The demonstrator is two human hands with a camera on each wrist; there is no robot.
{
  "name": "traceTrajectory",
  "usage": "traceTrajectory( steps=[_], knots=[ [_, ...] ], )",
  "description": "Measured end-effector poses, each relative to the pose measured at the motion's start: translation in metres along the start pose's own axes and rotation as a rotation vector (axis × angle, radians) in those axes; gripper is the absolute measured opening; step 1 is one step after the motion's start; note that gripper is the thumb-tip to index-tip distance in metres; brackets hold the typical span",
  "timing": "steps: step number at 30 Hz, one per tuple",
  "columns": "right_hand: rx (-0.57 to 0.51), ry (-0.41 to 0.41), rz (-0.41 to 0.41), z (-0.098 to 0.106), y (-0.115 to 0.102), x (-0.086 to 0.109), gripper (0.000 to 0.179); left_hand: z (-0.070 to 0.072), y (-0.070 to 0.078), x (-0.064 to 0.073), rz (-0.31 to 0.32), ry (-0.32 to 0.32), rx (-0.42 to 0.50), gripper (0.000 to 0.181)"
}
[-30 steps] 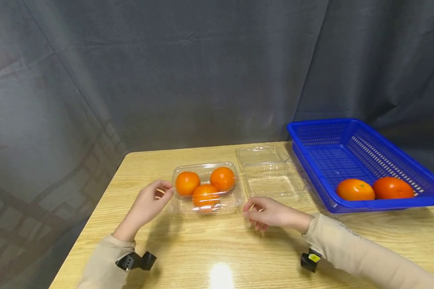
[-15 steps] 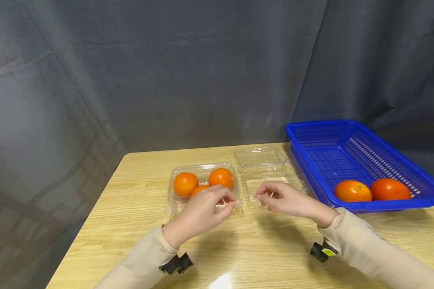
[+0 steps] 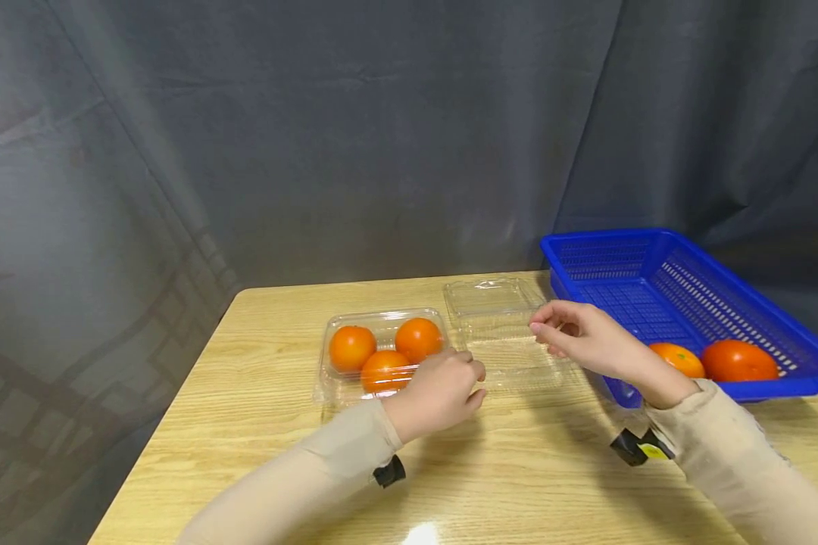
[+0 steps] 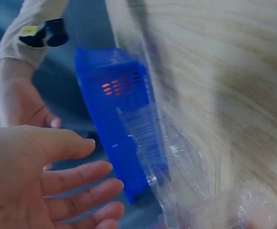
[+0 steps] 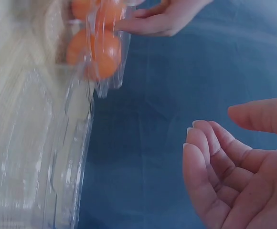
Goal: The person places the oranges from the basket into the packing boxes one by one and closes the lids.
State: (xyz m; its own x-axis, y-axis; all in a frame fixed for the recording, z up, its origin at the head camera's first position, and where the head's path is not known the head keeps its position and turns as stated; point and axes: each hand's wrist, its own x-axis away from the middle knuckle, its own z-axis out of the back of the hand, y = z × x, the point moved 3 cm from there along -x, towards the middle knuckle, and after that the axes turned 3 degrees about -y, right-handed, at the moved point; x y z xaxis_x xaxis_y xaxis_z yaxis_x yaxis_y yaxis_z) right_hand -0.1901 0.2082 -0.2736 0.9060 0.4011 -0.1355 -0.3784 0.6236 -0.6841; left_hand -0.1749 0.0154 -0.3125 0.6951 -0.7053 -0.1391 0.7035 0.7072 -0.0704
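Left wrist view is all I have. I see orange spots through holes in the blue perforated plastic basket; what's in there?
Observer: The head view shows two glossy round orange fruits side by side near one end of the blue perforated plastic basket.

Operator: Do the clear plastic containers hold anything?

Observer: Yes: in the head view, three other orange fruits sit in the clear rectangular plastic container farther from the basket.

Operator: Is anything in the right hand?

Observer: No, the right wrist view shows nothing in the bare right hand.
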Motion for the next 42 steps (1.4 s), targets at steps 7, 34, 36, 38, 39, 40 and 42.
traceTrajectory(
  steps=[7,34,36,38,39,40,42],
  knots=[
    [0.051,0.021,-0.055,0.012,0.009,0.002,0.022,-0.014,0.001,-0.013,0.037,-0.035,-0.158,0.020],
    [0.202,0.006,-0.227,0.066,0.046,0.008,0.033,-0.036,0.012,-0.028,0.121,-0.107,-0.240,0.014],
    [0.224,-0.008,-0.251,0.071,0.051,0.008,0.036,-0.036,0.012,-0.028,0.121,-0.098,-0.245,0.013],
    [0.242,-0.022,-0.273,0.075,0.054,0.008,0.038,-0.037,0.012,-0.028,0.121,-0.094,-0.242,0.013],
    [0.247,-0.028,-0.280,0.077,0.056,0.007,0.039,-0.037,0.011,-0.028,0.120,-0.090,-0.240,0.014],
    [0.254,-0.035,-0.285,0.079,0.058,0.006,0.040,-0.036,0.011,-0.028,0.120,-0.086,-0.239,0.014],
    [0.272,-0.047,-0.308,0.083,0.060,0.005,0.042,-0.035,0.010,-0.027,0.121,-0.082,-0.233,0.015]
  ],
)
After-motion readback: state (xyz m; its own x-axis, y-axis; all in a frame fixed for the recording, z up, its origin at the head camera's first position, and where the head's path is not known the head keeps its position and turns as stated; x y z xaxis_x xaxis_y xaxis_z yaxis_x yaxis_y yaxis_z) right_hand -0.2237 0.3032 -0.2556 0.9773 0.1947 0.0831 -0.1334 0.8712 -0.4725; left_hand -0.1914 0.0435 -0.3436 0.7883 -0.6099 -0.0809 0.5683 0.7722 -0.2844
